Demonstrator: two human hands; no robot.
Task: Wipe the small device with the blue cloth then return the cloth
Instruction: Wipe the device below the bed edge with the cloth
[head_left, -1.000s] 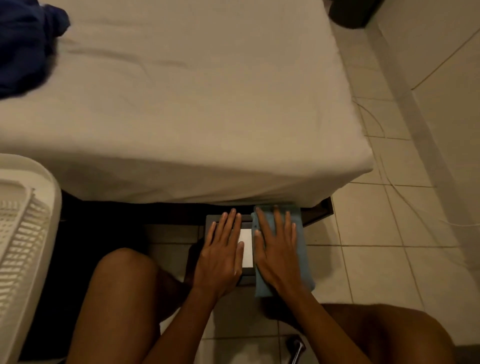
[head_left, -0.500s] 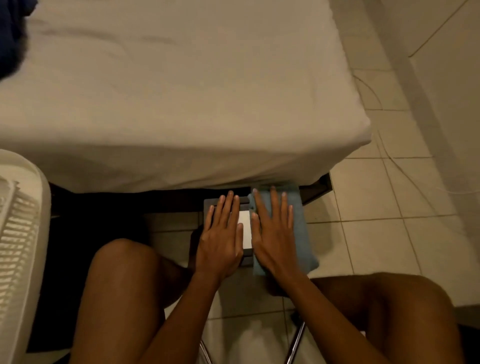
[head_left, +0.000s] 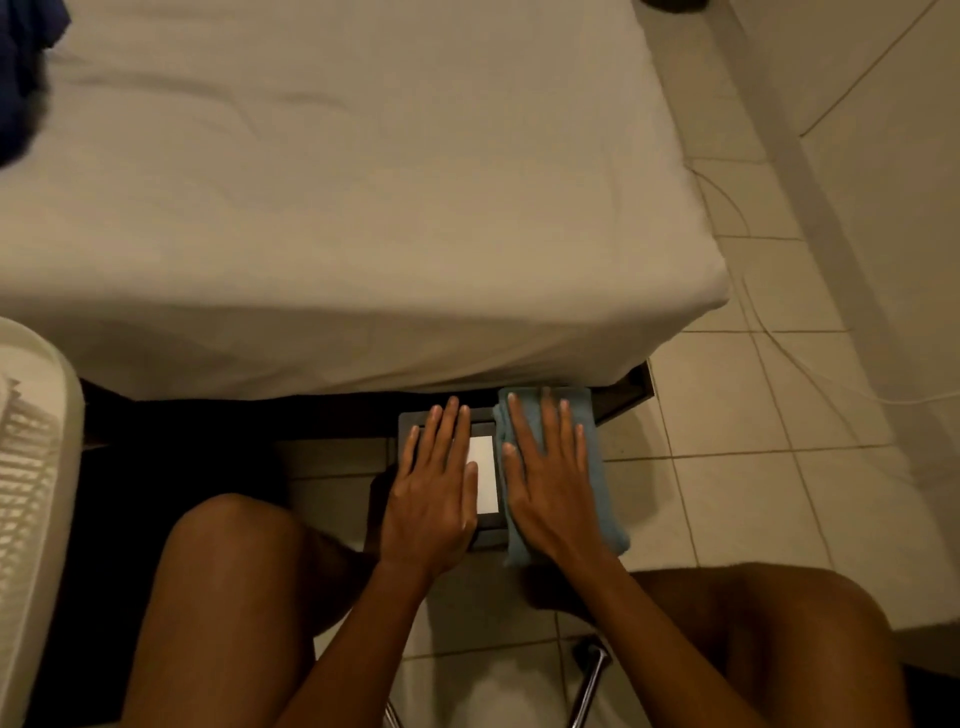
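The small device is a flat grey slab with a white rectangular panel, lying on the floor at the bed's foot between my knees. My left hand lies flat on its left half, fingers spread, holding nothing. The blue cloth covers the device's right part and the floor beside it. My right hand presses flat on top of the cloth, fingers extended. Most of the device is hidden under both hands and the cloth.
A bed with a white sheet fills the upper view, its edge overhanging the device. A white plastic basket stands at the left. A dark blue garment lies on the bed's far left. A thin cable runs over the tiles at the right.
Both hands keep the same flat pose on the device and the cloth. Only the camera view has shifted slightly; the right hand and cloth sit a touch farther from the left hand.
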